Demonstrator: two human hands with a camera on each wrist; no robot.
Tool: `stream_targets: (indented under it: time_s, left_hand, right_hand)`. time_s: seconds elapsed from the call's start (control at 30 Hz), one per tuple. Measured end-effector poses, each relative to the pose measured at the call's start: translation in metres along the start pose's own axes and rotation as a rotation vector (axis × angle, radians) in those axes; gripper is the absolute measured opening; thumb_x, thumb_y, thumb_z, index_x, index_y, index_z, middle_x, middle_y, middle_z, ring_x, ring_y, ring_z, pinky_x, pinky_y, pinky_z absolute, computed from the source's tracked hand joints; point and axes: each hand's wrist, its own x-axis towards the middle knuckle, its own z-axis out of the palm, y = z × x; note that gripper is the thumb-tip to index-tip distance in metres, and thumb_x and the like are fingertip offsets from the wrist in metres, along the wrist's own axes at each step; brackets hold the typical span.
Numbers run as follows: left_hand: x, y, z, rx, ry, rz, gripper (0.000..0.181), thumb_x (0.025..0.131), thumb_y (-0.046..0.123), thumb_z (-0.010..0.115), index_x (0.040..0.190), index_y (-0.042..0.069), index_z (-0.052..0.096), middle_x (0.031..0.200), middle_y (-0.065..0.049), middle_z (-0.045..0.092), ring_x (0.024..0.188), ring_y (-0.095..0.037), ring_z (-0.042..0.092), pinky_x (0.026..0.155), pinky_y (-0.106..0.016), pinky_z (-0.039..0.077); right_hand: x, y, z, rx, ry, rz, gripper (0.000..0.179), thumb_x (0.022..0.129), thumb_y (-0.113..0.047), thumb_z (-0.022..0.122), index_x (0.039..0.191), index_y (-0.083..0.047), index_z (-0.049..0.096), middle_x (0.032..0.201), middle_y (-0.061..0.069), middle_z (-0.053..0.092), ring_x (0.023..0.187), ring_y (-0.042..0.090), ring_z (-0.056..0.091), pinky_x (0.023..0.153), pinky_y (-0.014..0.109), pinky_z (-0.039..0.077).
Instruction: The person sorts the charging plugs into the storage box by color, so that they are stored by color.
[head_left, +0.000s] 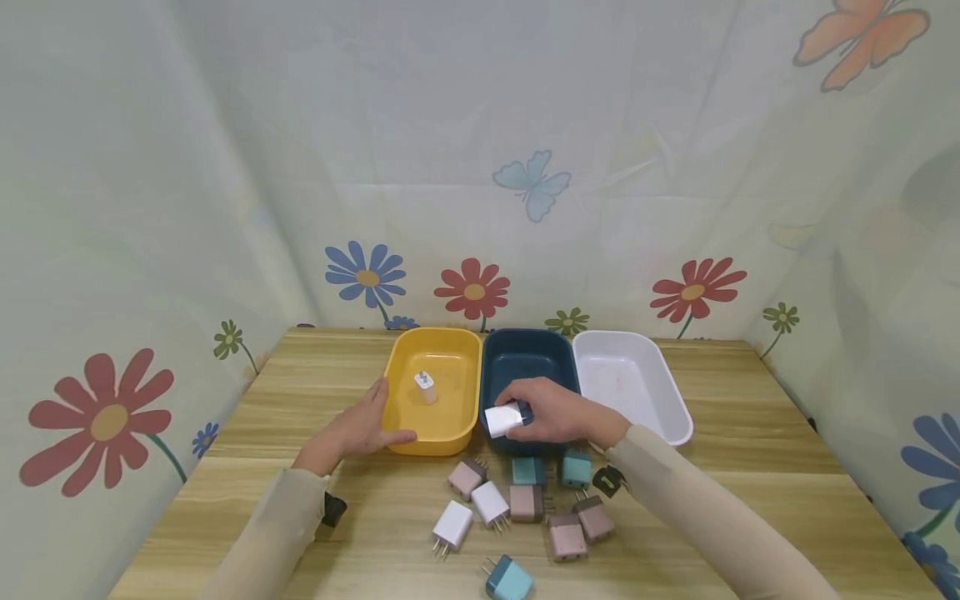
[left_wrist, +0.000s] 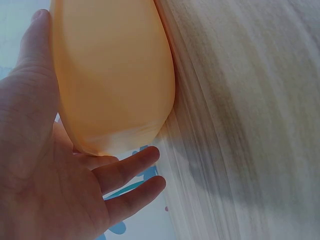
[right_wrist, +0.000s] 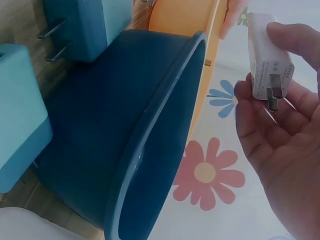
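Head view high, wrist views close

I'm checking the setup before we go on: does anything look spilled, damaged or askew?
Nothing stands out. The yellow tray, navy tray and white tray stand upright side by side; the loose adapters in front lie at mixed angles, but none looks broken.

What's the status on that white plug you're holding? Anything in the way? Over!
Right grip: pinching white plug. Left grip: touching yellow bin. White plug: raised clear of navy bin. Nothing visibly blocking it.
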Motion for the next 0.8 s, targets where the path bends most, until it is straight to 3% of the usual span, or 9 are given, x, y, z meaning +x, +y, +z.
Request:
stream_targets:
  time_s: [0.5, 0.8]
  left_hand:
    - [0.002, -0.003, 0.000, 0.011, -0.005, 0.003, 0.125, 0.072, 0.071, 0.063, 0.149, -0.003, -0.002, 0.155, -0.022, 0.003, 0.135, -0.043, 0.025, 0.107, -0.053, 0.026]
    - [0.001, -0.002, 0.000, 0.005, -0.007, 0.001, 0.123, 0.073, 0.068, 0.065, 0.149, -0.002, -0.002, 0.155, -0.021, 0.003, 0.135, -0.043, 0.025, 0.107, -0.053, 0.026]
  right_hand:
    - [0.020, 0.010, 0.000, 0.088, 0.012, 0.076, 0.035, 0.080, -0.024, 0.077, 0.110, -0.013, 0.064, 0.100, -0.005, 0.062, 0.084, 0.012, 0.055, 0.075, 0.023, 0.049]
    - [0.031, 0.012, 0.004, 0.070, 0.025, 0.090, 0.036, 0.078, -0.027, 0.079, 0.108, -0.015, 0.064, 0.098, -0.008, 0.062, 0.084, 0.010, 0.054, 0.078, 0.024, 0.049]
